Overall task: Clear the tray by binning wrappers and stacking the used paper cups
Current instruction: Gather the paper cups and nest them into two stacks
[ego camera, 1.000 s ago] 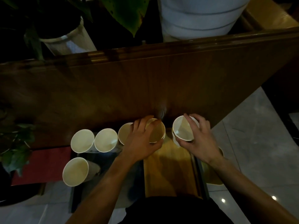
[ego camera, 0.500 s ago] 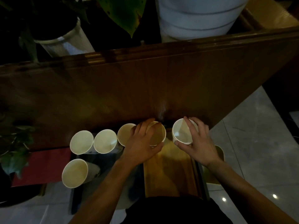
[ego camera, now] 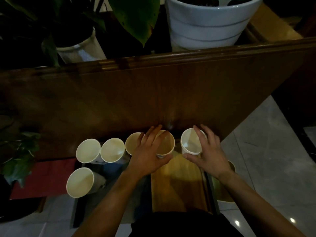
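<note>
1. Nearest you, the wooden tray [ego camera: 177,185] lies bare in its middle; no wrappers show on it.
2. At the tray's far edge, your left hand [ego camera: 148,156] grips a brown-lined cup [ego camera: 166,146]; your right hand [ego camera: 207,154] pinches the white cup [ego camera: 189,141].
3. Left of the tray stand four loose cups [ego camera: 88,150].
4. Stacking step, it seems: next, nest one held cup squarely into the other.

Single head-worn wide-angle view, looking steeply down and forward. Close range: both forearms enter from the bottom edge. Wooden table [ego camera: 153,93] fills mid-frame; potted plants [ego camera: 205,23] along the top; floor tiles [ego camera: 266,151] at right.
</note>
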### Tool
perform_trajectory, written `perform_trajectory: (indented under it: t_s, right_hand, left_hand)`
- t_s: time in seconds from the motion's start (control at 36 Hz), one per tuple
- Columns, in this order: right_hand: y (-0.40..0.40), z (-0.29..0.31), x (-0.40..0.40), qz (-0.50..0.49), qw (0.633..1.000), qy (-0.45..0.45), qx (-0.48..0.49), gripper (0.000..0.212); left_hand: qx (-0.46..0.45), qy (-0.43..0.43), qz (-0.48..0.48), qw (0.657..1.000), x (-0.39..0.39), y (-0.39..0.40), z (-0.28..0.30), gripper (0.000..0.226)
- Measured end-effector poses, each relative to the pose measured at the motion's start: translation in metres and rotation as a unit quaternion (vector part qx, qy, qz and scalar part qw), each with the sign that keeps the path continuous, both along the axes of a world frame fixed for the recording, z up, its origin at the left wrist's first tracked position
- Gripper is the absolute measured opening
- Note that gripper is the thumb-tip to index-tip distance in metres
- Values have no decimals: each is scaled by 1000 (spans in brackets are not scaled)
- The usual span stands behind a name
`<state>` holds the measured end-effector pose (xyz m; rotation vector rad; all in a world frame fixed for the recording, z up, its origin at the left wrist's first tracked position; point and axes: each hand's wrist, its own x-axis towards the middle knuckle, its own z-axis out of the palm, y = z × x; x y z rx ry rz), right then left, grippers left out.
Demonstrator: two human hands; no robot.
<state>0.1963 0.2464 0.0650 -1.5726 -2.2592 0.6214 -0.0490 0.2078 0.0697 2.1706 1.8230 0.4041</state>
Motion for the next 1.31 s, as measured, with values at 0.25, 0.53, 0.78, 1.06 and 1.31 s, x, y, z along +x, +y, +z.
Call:
perform_trajectory:
  t_s: [0.25, 0.53, 0.78, 1.06, 1.31]
  right_hand:
    - [-36, 6, 5, -63, 996, 60, 12, 82]
    - [-97, 0, -4, -100, 993, 57, -15, 62]
    - [-115, -7, -16, 23, 996, -32, -75, 33]
    - [-127, -4, -61, 168, 965, -142, -144, 36]
    - [-130, 5, -115, 250, 947, -172, -103, 39]
  left_hand:
    - [41, -101, 61, 992, 1, -37, 14, 71]
    - [95, -174, 132, 971, -9, -110, 8, 46]
    - [-17, -151, 162, 975, -36, -162, -8, 43]
    - [-113, 0, 140, 984, -79, -205, -10, 52]
    - [2, 25, 96, 995, -128, -228, 3, 22]
